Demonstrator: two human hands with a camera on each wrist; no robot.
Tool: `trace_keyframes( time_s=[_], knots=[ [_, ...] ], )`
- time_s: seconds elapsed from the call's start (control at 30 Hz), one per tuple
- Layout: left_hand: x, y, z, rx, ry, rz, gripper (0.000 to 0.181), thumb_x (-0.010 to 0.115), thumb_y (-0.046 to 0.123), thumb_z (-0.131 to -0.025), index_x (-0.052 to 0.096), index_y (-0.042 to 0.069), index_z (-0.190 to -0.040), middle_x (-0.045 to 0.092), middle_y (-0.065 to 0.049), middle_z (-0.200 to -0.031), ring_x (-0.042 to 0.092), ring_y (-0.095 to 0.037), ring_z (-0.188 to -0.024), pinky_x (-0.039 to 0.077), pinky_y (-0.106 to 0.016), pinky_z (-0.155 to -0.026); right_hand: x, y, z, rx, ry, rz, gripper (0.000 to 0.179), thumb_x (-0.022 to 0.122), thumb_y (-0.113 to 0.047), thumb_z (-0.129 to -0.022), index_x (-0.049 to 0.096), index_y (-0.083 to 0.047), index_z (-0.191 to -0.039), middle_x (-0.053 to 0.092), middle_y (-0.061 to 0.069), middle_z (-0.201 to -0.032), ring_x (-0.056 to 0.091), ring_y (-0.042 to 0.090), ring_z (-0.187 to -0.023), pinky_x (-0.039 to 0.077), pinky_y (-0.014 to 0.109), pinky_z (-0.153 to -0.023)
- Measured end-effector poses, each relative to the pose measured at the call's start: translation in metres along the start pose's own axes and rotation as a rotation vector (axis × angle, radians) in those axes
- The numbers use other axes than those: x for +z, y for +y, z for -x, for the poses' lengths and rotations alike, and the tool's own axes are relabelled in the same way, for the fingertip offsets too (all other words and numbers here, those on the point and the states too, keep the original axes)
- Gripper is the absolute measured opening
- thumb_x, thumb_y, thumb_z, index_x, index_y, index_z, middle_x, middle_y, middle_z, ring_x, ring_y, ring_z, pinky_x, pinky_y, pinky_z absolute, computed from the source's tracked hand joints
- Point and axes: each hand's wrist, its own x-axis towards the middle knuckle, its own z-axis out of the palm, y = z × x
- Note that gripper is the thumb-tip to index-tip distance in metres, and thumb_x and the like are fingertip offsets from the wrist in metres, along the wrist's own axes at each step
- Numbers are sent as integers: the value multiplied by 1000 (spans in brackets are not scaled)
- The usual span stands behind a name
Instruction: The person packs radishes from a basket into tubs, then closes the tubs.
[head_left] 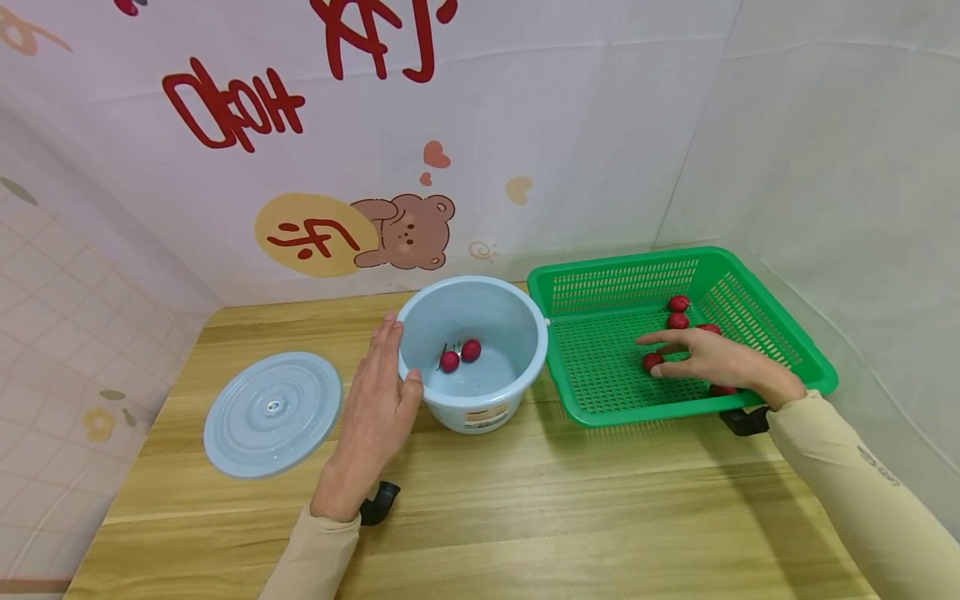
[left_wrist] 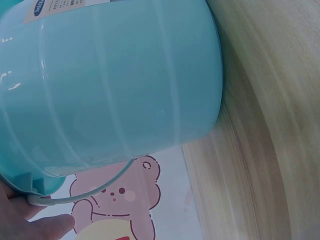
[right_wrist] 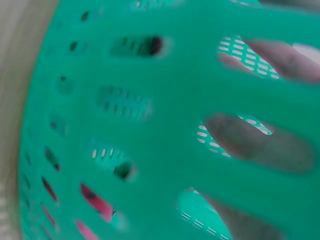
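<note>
A light-blue bucket stands at the back middle of the table, with two small red radishes on its floor. My left hand rests against the left of its rim, fingers nearly straight; in the left wrist view, fingertips show near the bucket's handle. To the right, my right hand reaches into a green basket, thumb and fingers spread about a radish. In the right wrist view, the basket's slotted wall hides most of that hand.
More radishes lie in the basket's right part. A round light-blue lid lies flat on the wooden table left of the left hand. A printed white cloth hangs behind the table.
</note>
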Motion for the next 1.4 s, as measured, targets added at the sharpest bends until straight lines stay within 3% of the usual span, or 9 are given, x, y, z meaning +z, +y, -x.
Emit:
trace_keyframes(
  time_s=[0.17,0.4,0.67,0.83,1.0,1.23,1.4],
  knots=[
    [0,0,0,2,2,3,68,44,29,-102,28,4,-162,23,-10,-171,20,-32,-157,26,-68,-118,3,4,-4,-17,-2,34,59,72,-28,-98,54,-4,-149,64,18,-138,65,24,-104,52,32,-84],
    [1,1,0,3,4,1,68,44,30,-102,27,4,-163,23,-10,-171,20,-31,-157,25,-67,-119,6,7,-6,-38,-4,80,55,71,-26,-99,57,-2,-147,61,22,-142,57,40,-129,52,54,-99],
    [1,1,1,-4,-3,-6,68,44,29,-102,26,5,-163,20,-6,-172,19,-31,-157,26,-67,-118,6,10,-7,-34,-28,76,47,71,-19,-98,62,0,-140,62,23,-139,55,44,-130,51,57,-100],
    [1,1,1,0,3,-4,68,44,29,-102,27,5,-163,21,-8,-172,20,-30,-157,26,-67,-118,6,11,-9,-33,-31,93,37,72,-11,-96,68,-1,-132,70,14,-127,65,33,-114,56,43,-89],
    [1,1,1,3,11,-9,68,44,29,-102,27,5,-162,22,-9,-171,23,-31,-156,27,-67,-118,6,12,-11,-45,-25,110,30,72,-7,-95,70,-4,-125,72,5,-115,66,21,-98,55,31,-79],
    [2,0,1,5,10,3,68,45,28,-102,27,5,-163,23,-10,-171,24,-31,-156,27,-68,-117,6,10,-6,-73,29,125,28,71,-7,-96,71,-6,-124,72,4,-116,67,19,-99,55,31,-79],
    [2,0,1,5,11,5,68,45,29,-102,27,5,-163,22,-10,-171,23,-32,-156,27,-69,-117,5,4,0,-106,106,122,25,71,-8,-97,72,-7,-122,73,2,-109,67,14,-87,53,27,-71]
  ],
)
